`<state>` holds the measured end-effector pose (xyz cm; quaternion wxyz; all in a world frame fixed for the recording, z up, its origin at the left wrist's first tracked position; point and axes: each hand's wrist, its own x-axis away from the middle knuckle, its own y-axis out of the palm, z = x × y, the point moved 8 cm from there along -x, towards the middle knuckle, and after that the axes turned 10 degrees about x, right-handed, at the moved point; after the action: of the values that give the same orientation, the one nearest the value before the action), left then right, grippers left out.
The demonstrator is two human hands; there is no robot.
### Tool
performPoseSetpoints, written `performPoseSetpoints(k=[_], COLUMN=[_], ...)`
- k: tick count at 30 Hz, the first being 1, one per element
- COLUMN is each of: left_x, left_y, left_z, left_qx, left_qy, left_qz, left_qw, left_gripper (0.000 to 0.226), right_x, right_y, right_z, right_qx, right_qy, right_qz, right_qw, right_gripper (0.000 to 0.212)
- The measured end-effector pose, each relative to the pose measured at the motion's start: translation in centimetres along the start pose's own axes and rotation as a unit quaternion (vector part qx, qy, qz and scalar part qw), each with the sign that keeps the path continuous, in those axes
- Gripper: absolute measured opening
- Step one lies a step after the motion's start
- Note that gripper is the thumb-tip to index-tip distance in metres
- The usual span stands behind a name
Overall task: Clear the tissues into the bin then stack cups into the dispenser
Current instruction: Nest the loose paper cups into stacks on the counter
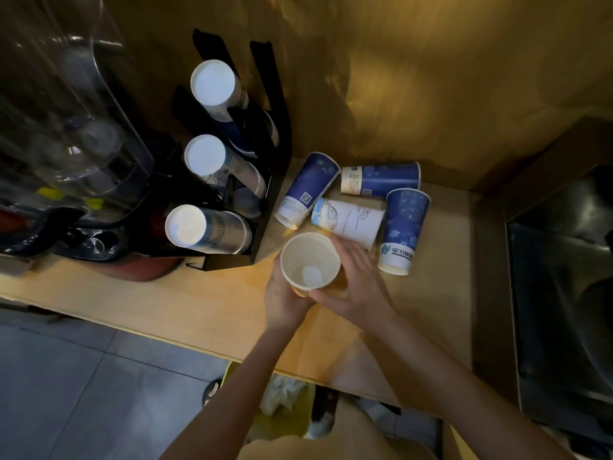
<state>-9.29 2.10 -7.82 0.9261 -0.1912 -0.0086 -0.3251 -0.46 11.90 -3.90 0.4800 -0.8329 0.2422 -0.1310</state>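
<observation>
An upright paper cup point(310, 260), white inside, is held above the wooden counter point(185, 303) by both hands. My left hand point(282, 293) wraps its left side and my right hand point(355, 287) cups its right side. Behind it, several loose cups lie on their sides: a blue one point(308, 189), another blue one point(381, 179), a white one point(348, 220) and a blue one point(403, 229). The black cup dispenser point(265, 180) at left holds three slanted cup stacks point(212, 83) point(205, 159) point(187, 225). Below the counter edge, white tissues point(282, 393) lie in a yellow-lined bin point(300, 416).
A clear-jug blender machine point(66, 144) stands left of the dispenser. A gold wall point(431, 78) backs the counter. A dark steel sink point(560, 310) lies to the right. Grey floor tiles point(83, 393) show at the lower left.
</observation>
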Motion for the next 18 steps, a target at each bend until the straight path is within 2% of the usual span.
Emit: performPoseSetpoints(k=[2, 3, 5, 6, 8, 10, 14, 16, 18], left_x=[-0.3, -0.5, -0.9, -1.1, -1.5, -2.0, -2.5, -2.6, -2.6], left_y=[-0.1, -0.2, -0.4, -0.4, -0.5, -0.5, -0.4, -0.4, -0.4], left_z=[0.0, 0.0, -0.2, -0.4, -0.6, -0.6, -0.5, -0.5, -0.5], left_qx=[-0.001, -0.003, -0.014, -0.022, -0.026, -0.018, -0.018, -0.015, -0.010], left_qy=[-0.006, -0.010, -0.010, -0.008, -0.007, -0.012, -0.007, -0.012, -0.017], left_qz=[0.002, 0.002, -0.005, -0.009, -0.009, -0.005, 0.001, 0.000, 0.001], left_qw=[1.000, 1.000, 1.000, 1.000, 1.000, 1.000, 1.000, 1.000, 1.000], left_gripper=[0.097, 0.096, 0.094, 0.094, 0.094, 0.092, 0.089, 0.087, 0.087], right_x=[-0.2, -0.5, -1.4, -2.1, -3.7, -5.4, -7.4, -7.7, -7.7], right_y=[-0.1, -0.3, -1.1, -1.7, -3.8, -4.8, -2.9, -2.1, -1.4], right_z=[0.5, 0.8, 2.2, 3.7, 6.8, 8.6, 9.8, 10.1, 10.2], right_qx=[-0.032, -0.092, -0.232, -0.245, -0.139, -0.023, 0.174, 0.240, 0.282], right_qy=[-0.002, 0.016, 0.085, 0.124, 0.163, 0.149, 0.083, 0.058, 0.035], right_qz=[-0.035, -0.059, -0.070, -0.041, 0.045, 0.071, -0.035, -0.061, -0.067], right_qw=[0.999, 0.994, 0.966, 0.961, 0.976, 0.986, 0.981, 0.967, 0.956], right_gripper=[0.081, 0.072, 0.040, 0.026, 0.020, 0.039, 0.093, 0.102, 0.100])
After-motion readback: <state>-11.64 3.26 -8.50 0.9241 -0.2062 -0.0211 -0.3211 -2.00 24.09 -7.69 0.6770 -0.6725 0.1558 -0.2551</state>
